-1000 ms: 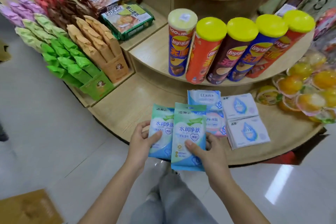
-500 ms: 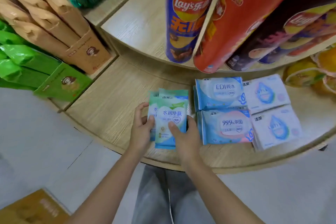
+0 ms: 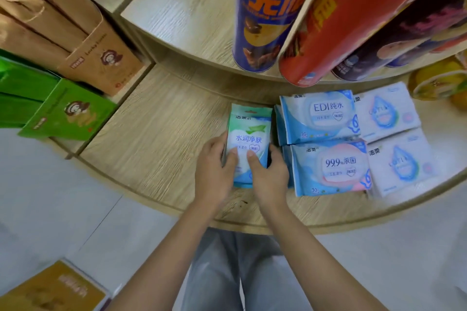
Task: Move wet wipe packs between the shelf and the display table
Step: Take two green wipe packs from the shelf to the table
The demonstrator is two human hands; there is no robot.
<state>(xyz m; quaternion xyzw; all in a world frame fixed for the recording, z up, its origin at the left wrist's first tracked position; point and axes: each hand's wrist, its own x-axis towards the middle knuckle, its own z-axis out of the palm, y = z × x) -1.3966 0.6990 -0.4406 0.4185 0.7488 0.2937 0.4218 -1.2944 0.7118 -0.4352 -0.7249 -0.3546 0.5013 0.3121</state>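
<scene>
A small stack of green wet wipe packs lies on the lowest round wooden tier of the display table. My left hand grips the stack's left edge and my right hand its right edge, both thumbs resting on the top pack. Right beside the stack lie a blue EDI wipe pack and, in front of it, a blue and pink 99.9 wipe pack. Two white wipe packs sit further right.
Tall chip cans stand on the tier above, overhanging the wipes. Brown and green snack boxes fill the shelf at left. Yellow jelly cups sit at far right. A brown carton lies on the grey floor.
Both hands carried the green packs forward and down onto the lowest tier, squaring the two packs into one stack next to the blue packs. The camera moved closer to the table.
</scene>
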